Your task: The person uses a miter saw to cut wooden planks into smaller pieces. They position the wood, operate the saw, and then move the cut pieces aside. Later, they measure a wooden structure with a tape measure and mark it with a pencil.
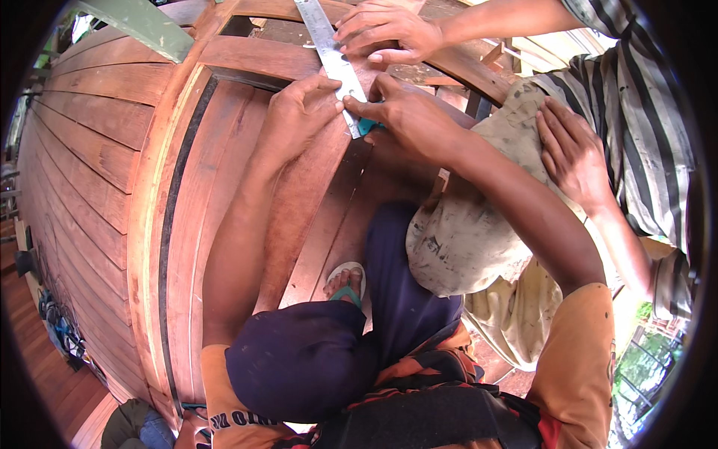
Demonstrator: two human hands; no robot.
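Note:
A silver metal ruler (326, 51) lies slantwise across reddish wooden boards at the top middle. My left hand (298, 114) pinches its left edge close to the near end, thumb and forefinger together. From the other side my right hand (410, 120) presses its thumb onto the ruler, with the other fingers curled. Under that hand shows a small teal piece (366, 126), mostly hidden, its kind unclear. Farther up, a co-worker's hand (390, 31) rests with its fingertips beside the ruler's right edge.
Another person in a striped shirt (598, 82) sits close on the right, a hand on the knee of stained pale trousers (479, 232). A wooden rail (149, 194) borders the planks at left. A green post (142, 30) stands far left. My sandalled foot (347, 283) is below.

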